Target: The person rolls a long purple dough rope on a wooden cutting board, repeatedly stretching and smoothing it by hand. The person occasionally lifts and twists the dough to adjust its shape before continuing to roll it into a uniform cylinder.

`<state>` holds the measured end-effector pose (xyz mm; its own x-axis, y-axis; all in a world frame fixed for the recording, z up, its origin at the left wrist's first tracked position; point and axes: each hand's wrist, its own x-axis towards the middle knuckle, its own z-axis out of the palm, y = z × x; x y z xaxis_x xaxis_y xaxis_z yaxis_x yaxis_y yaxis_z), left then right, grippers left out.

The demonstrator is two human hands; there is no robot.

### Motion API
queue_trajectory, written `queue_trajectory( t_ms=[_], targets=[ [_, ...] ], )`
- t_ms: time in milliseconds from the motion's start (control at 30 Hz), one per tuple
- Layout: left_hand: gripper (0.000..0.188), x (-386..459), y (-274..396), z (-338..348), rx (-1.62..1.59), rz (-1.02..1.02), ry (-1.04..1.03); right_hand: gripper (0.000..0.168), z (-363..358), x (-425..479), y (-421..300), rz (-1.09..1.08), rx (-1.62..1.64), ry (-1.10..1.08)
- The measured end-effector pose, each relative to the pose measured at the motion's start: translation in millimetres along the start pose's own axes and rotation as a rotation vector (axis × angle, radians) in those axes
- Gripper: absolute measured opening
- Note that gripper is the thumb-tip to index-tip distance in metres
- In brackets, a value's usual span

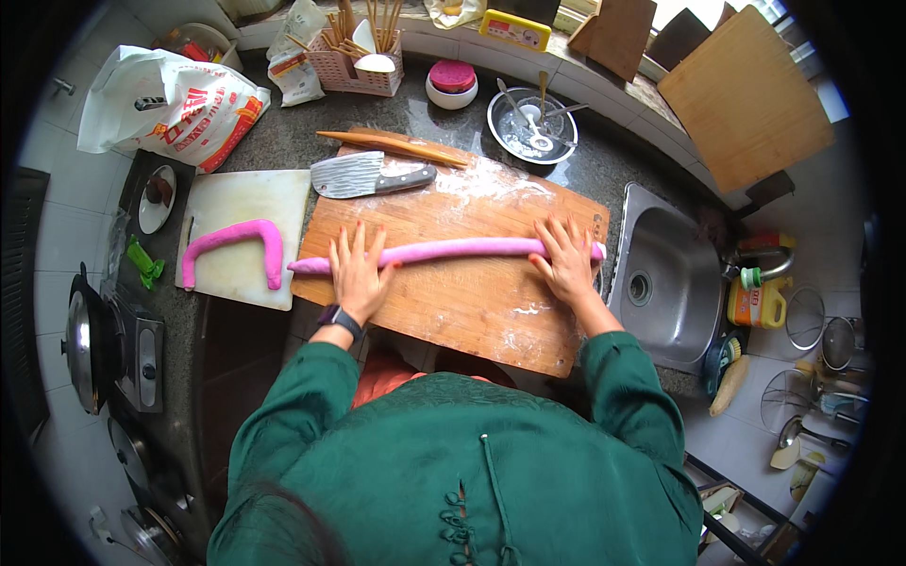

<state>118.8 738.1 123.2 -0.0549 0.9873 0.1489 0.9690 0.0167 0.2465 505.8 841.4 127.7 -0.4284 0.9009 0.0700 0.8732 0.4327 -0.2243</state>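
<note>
A long pink dough rope (460, 249) lies across a floured wooden board (453, 311), its left tip reaching the board's left edge. My left hand (359, 279) rests flat on the rope near that end, fingers spread. On the right end lies my right hand (568, 262), also palm down with fingers apart. Neither hand grips the dough. Behind the rope, a cleaver (371, 175) with a dark handle lies on the board. A tapered wooden rolling pin (396, 147) rests along the board's back edge. Another pink dough rope (233, 237), bent into a hook, sits on a white cutting board (244, 191).
A flour bag (177, 106) stands at the back left. Along the back are a chopstick basket (361, 71), a white bowl (451, 95) with pink dough, and a steel bowl (520, 141) holding utensils. A sink (665, 276) is on the right, a gas stove (138, 361) on the left.
</note>
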Motion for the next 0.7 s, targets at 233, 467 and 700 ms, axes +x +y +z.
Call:
queue_trajectory(
  t_ms=[233, 467, 700],
  targets=[
    [0.067, -19, -10, -9, -0.043, 0.108, -0.021, 0.064, -3, 8, 19, -0.022, -0.103, 0.007],
    [0.073, -5, -26, -6, -0.138, 0.090, 0.000, 0.060, 11, 21, 38, -0.020, -0.147, 0.003],
    [0.066, -46, -67, -30, -0.051, 0.135, -0.095, 0.065, 13, -7, -15, -0.042, -0.095, 0.063]
  ],
)
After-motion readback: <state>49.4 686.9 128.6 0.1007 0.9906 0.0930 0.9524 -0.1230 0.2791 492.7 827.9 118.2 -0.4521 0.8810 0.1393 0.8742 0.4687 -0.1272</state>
